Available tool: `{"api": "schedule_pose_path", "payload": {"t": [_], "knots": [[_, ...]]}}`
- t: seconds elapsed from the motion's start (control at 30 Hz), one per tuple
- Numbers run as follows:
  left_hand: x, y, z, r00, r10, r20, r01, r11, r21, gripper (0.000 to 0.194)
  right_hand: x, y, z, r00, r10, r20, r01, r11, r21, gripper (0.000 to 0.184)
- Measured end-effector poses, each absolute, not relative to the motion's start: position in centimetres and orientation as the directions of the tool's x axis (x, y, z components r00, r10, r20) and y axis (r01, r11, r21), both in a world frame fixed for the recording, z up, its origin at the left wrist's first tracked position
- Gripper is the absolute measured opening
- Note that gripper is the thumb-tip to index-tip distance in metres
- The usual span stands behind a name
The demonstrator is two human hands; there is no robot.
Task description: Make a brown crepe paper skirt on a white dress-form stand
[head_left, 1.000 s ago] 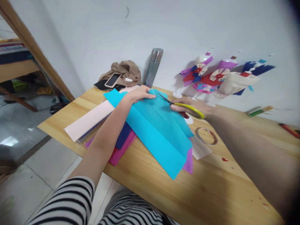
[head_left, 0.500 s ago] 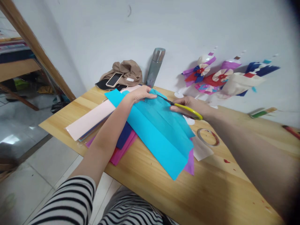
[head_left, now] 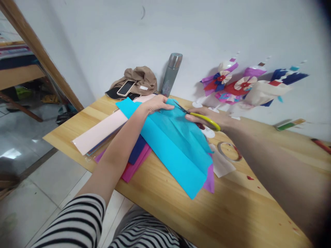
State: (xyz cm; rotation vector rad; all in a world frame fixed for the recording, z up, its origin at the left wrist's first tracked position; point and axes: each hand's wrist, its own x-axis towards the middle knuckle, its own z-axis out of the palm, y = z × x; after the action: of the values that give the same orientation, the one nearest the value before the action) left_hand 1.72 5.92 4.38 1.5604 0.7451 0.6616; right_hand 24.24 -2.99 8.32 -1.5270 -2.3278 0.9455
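A bright blue sheet, thin like crepe paper, lies partly folded over the table. My left hand pinches its far edge between thumb and fingers. In my right hand is a pair of scissors with yellow handles; the blades point left over the sheet's far part, close to my left fingertips. Beneath the blue sheet, pink, navy and purple pieces stick out, and a pale pink strip lies to the left.
Behind stand a grey flask and a brown cloth with a phone. A tape roll and a beige piece lie to the right. Wrapped decorations with paper flowers rest against the wall.
The scissors and my right hand have shifted slightly left and up. The blue sheet's right part has moved a little; my left hand keeps nearly the same place.
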Motion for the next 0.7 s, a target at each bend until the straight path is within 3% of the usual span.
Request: {"api": "schedule_pose_path", "payload": {"t": [0.33,0.7], "knots": [[1.8,6.2,3.9,0.694,0.72,-0.031,0.044,0.0,0.999,0.002,24.2,-2.1,7.3,-0.428,0.894,-0.134,0.75,0.269,-0.605,0.062],[2.0,5.6,4.4,0.667,0.742,-0.069,0.076,0.025,0.997,0.014,24.4,-2.3,6.3,-0.363,0.926,-0.1,0.747,0.225,-0.626,0.063]]}}
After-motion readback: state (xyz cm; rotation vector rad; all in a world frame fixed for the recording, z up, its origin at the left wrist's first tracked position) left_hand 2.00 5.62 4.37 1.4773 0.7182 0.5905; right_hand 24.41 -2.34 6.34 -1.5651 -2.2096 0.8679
